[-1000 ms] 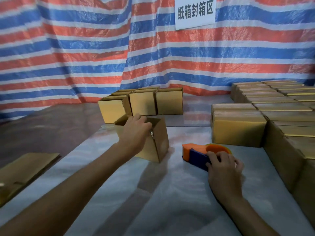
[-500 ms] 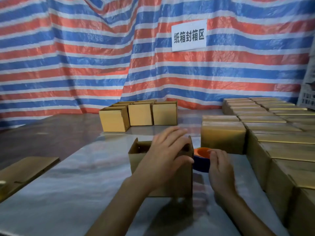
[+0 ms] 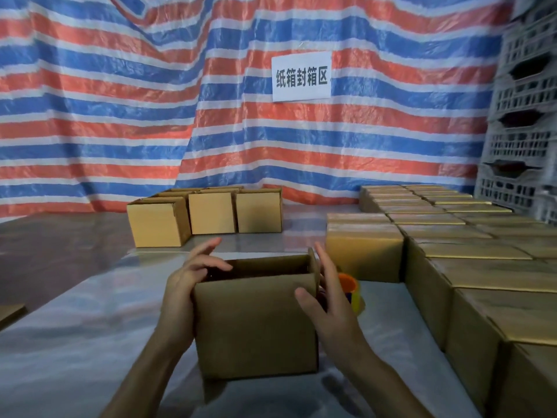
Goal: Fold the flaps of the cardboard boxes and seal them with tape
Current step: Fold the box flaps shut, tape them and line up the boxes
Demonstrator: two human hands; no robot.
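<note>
An open cardboard box (image 3: 256, 324) stands on the plastic-covered table right in front of me, its top flaps up. My left hand (image 3: 187, 285) rests against the box's left side, fingers spread over the left flap's edge. On the box's right side is my right hand (image 3: 328, 300), fingers apart, thumb on the front wall and fingers beside the raised right flap. An orange and blue tape dispenser (image 3: 349, 289) lies on the table just behind my right hand, partly hidden by it.
Three open boxes (image 3: 208, 217) stand in a row further back. Several sealed boxes (image 3: 452, 254) fill the right side of the table. A flat cardboard piece (image 3: 10, 313) lies at the left edge. Grey plastic crates (image 3: 524, 122) are stacked at the far right before a striped tarp.
My left hand pulled the box toward me from further back. My right hand let go of the tape dispenser and came to the box's right side. The camera tilted up.
</note>
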